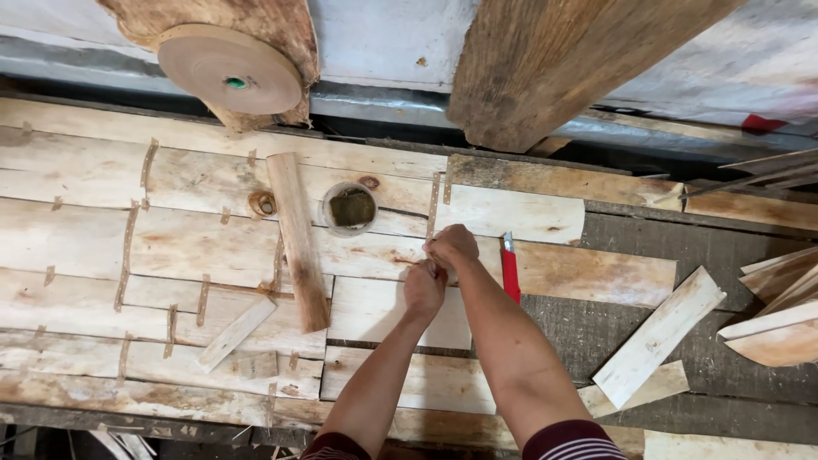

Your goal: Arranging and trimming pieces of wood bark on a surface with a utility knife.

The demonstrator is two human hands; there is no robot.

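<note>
- While both hands meet mid-bench, the left hand (423, 288) and right hand (452, 244) pinch brown tape strip (434, 204) onto veneer sheets (375, 307), fingers closed.
- Taping a seam seems underway; pressing flat likely follows, red knife (509, 271) beside.

The hands, left hand (423, 288) and right hand (452, 244), meet on the veneer sheets (102, 247), a knife (509, 271) just right, a cup (349, 208) behind-left, a tape roll (230, 70) farther back.

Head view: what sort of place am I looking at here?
Likely a wood veneer workshop. Thin veneer sheets patched with brown tape strips cover the bench, a roll of brown tape hangs above, and a red utility knife lies beside the hands.
</note>
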